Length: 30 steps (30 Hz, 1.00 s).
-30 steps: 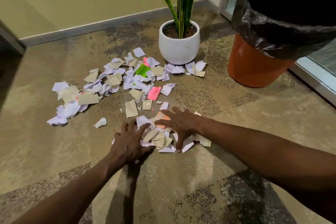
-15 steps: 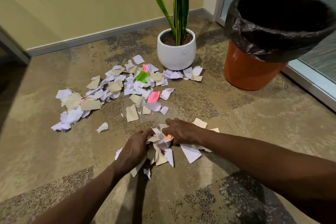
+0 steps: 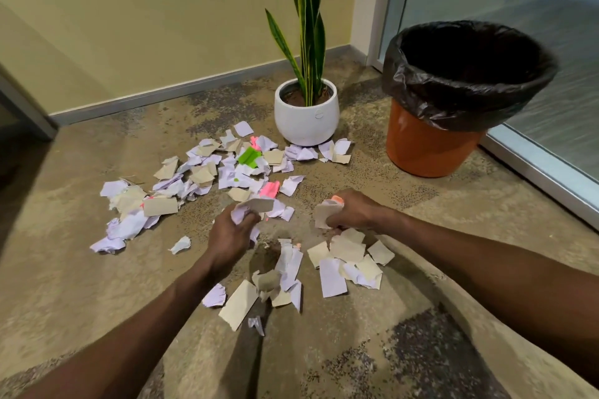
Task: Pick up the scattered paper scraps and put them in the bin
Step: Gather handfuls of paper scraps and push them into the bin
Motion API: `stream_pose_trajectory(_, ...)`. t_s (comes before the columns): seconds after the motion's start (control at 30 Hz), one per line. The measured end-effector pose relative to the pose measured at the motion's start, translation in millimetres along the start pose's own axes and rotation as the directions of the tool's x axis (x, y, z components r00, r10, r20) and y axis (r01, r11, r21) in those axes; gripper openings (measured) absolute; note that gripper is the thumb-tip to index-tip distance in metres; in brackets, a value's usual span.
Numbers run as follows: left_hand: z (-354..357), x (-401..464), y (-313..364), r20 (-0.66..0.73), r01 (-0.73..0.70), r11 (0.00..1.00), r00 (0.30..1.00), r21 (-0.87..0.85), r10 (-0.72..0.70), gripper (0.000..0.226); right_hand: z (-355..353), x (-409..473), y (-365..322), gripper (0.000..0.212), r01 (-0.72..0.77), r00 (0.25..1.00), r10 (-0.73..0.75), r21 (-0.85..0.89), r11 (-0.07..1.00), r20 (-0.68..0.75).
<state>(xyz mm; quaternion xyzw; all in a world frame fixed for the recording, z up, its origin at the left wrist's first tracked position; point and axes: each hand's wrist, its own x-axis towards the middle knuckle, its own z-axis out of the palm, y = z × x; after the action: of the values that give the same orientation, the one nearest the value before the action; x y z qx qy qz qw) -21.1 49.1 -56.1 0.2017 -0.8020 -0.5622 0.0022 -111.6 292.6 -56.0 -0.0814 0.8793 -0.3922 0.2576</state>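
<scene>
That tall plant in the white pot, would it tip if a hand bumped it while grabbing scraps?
Probably not easily: the white pot looks squat, wide and soil-filled, so likely heavy. The tall leaves rise well above it and would likely sway first. Scraps lie against its base, so reaching there risks brushing it.

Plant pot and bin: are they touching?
Apart. The head view shows a strip of bare floor between the white plant pot and the orange bin.
</scene>
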Motion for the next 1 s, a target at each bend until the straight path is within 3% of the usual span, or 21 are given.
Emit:
stream_pose_trajectory(0.13, 23.3, 2.5, 46.4, 0.044, 0.005, 0.989, 0.999, -0.149, 0.001, 0.018, -29.1, -16.2, -13.3, 0.027, -0.130, 0.989, 0.144, 0.506, 0.853, 0.012)
stream_pose_trajectory(0.33, 77.9, 18.3, 135.3, 0.139, -0.062, 0.933, 0.983, -0.355, 0.118, 0.014, -92.9, -39.0, -54.5, 0.027, 0.041, 0.978, 0.140, 0.795, 0.605, -0.157)
stream_pose_trajectory(0.53, 136.8, 35.5, 251.2, 0.252, -0.211, 0.900, 0.913, -0.382, 0.321, 0.012, -186.7, -46.3, -76.6, 0.020, 0.334, 0.881, 0.144, 0.808, 0.485, -0.451)
stream_pose_trajectory(0.63, 167.9, 50.8, 305.9, 0.258, -0.322, 0.906, 0.883, -0.273, 0.392, 0.012, -234.8, -37.5, -75.4, 0.031, 0.387, 0.803, 0.219, 0.765, 0.514, -0.554)
stream_pose_trajectory(0.7, 190.7, 70.6, 335.2, 0.299, -0.338, 0.934, 0.885, -0.113, 0.357, 0.017, -262.1, -26.5, -73.8, 0.037, 0.410, 0.771, 0.246, 0.753, 0.514, -0.587)
stream_pose_trajectory(0.77, 204.0, 68.3, 356.5, 0.404, -0.290, 0.957, 0.874, -0.013, 0.270, 0.028, -282.9, -20.1, -68.5, 0.038, 0.355, 0.811, 0.258, 0.792, 0.497, -0.525)
stream_pose_trajectory(0.87, 208.6, 45.1, 374.9, 0.622, -0.149, 0.987, 0.767, -0.068, 0.159, 0.053, -298.7, -20.3, -51.6, 0.031, 0.257, 0.855, 0.297, 0.845, 0.469, -0.424)
stream_pose_trajectory(0.97, 213.2, 52.0, 372.2, 0.599, -0.094, 0.972, 0.773, -0.216, 0.208, 0.041, -300.2, -20.7, -37.9, 0.030, 0.242, 0.820, 0.348, 0.827, 0.507, -0.454)
stream_pose_trajectory(1.0, 213.9, 60.4, 368.3, 0.590, -0.028, 0.959, 0.783, -0.281, 0.196, 0.054, -300.7, -15.0, -30.5, 0.041, 0.261, 0.825, 0.340, 0.837, 0.480, -0.452)
